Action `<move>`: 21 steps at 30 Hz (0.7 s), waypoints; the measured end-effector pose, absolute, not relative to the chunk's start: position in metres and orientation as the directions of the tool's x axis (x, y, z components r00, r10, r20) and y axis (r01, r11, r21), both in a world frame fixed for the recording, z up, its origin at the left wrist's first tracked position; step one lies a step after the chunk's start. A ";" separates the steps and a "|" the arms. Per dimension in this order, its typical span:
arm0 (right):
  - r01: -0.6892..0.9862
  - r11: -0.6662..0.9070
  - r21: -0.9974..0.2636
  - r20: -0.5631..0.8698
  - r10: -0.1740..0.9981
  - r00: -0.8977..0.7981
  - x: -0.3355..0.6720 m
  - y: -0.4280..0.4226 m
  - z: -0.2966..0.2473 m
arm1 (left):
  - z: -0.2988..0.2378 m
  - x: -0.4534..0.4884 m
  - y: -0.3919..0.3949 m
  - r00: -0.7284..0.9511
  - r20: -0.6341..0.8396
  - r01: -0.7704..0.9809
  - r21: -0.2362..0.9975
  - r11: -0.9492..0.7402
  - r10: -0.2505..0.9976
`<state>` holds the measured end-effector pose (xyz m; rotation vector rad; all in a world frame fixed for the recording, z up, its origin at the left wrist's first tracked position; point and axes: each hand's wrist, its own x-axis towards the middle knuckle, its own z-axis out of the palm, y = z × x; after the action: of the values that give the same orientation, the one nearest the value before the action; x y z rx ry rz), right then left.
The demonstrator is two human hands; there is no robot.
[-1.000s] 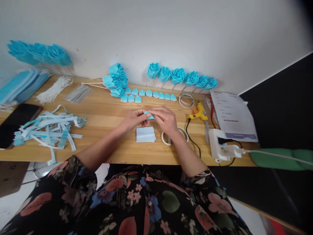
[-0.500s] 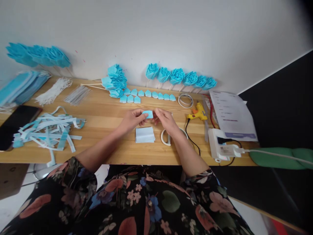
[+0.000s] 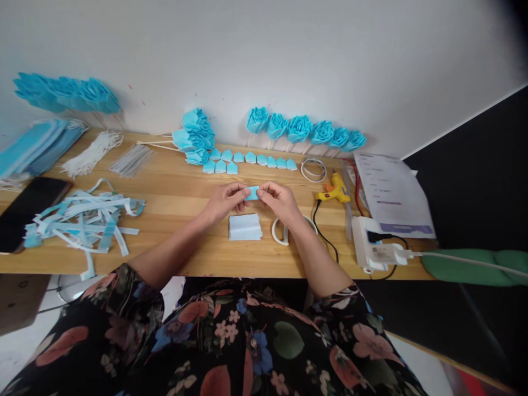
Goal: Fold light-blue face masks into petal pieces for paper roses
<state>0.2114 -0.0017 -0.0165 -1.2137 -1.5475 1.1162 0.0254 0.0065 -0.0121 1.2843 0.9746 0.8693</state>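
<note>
Both hands meet above the middle of the wooden table (image 3: 173, 192). My left hand (image 3: 225, 201) and my right hand (image 3: 280, 201) each pinch one end of a small light-blue folded piece (image 3: 252, 193), held just above the table. Directly below it lies a small stack of pale blue rectangles (image 3: 245, 226). A white tape ring (image 3: 281, 232) sits under my right wrist. Behind the hands runs a row of several folded blue petals (image 3: 247, 160), and further back several finished blue paper roses (image 3: 303, 130) lean against the wall.
A yellow glue gun (image 3: 335, 190) with a black cord lies at the right, beside a white power strip (image 3: 373, 246) and a printed sheet (image 3: 391, 192). Blue-white strip scraps (image 3: 82, 217), a black phone (image 3: 27, 206), blue face masks (image 3: 37, 144) and white ear loops (image 3: 91, 151) fill the left.
The blue piece has been opened from a pointed fold into a flatter rectangle between my fingers. My right hand slid slightly back and now pinches its right end.
</note>
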 end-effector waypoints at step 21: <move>0.860 -0.025 -0.509 0.199 0.969 0.146 0.282 -0.028 0.001 | -0.005 0.024 0.005 0.220 -0.054 -0.041 0.997 0.065 0.974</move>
<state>0.2818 -0.0280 0.0010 -1.9130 -1.7428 0.2757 0.0242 0.0048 -0.0051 1.2270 1.0394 1.0254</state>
